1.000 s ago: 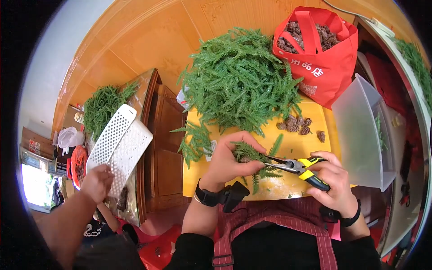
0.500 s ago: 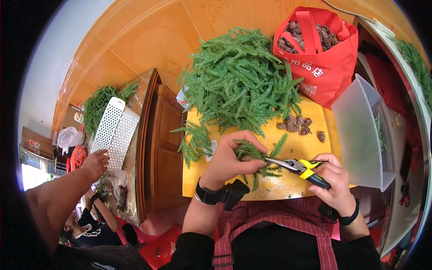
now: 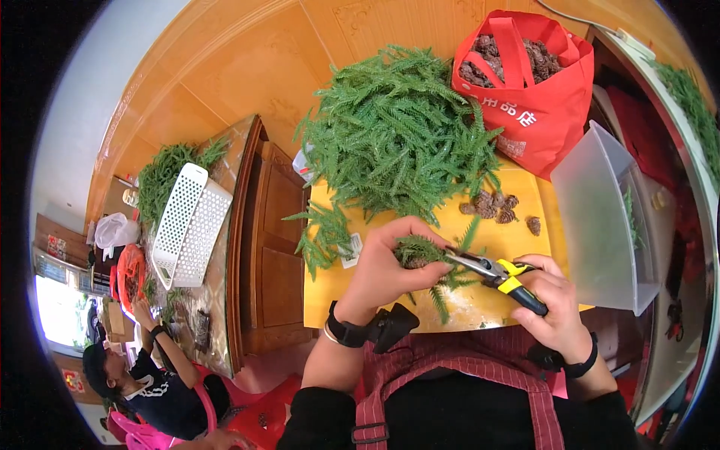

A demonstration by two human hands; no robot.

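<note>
My left hand (image 3: 379, 266) is closed round a small bunch of green artificial fir sprigs (image 3: 418, 246) with a brown pine cone, mostly covered by my fingers. In my right hand (image 3: 553, 301) is a pair of pliers (image 3: 504, 277) with yellow and black handles. Their jaws reach the bunch beside my left fingertips; what exactly they grip is too small to tell. A loose sprig (image 3: 439, 304) hangs just under the jaws. Both hands are above the front of a yellow table (image 3: 360, 311).
A big heap of green sprigs (image 3: 397, 127) covers the table's back. Several pine cones (image 3: 491, 206) lie right of it. Beyond stand a red bag (image 3: 536, 124) of pine cones and a translucent bin (image 3: 592, 217). At left, a co-worker (image 3: 161, 390) sits by a table with a white basket (image 3: 202, 240).
The pliers and the bunch have turned slightly, with the hanging sprig shifting. At left, another person's arm has withdrawn from the white basket, leaving the seated co-worker in fuller view.
</note>
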